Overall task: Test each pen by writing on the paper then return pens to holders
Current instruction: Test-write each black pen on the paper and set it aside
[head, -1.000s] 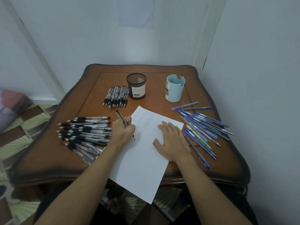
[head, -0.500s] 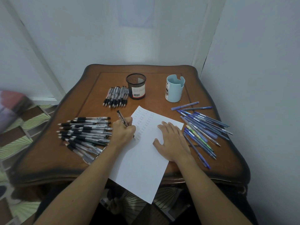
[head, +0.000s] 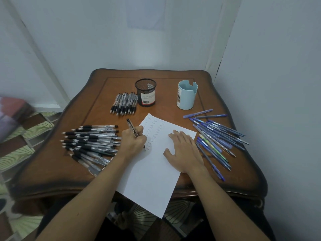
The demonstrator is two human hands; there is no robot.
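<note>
Head view: left hand (head: 133,141) fingers (head: 139,130) closed around a pen (head: 131,127), tip on the paper (head: 152,171). Right hand (head: 184,152) lies flat and open on the paper, holding nothing.

Single head cam looked forward and down from the desk's (head: 73,167) near edge, close, toward the far wall.

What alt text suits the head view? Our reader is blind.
A left hand writes with a pen on paper while the right hand lies flat on it. Black pens lie left, blue pens right, two cups behind.
</note>
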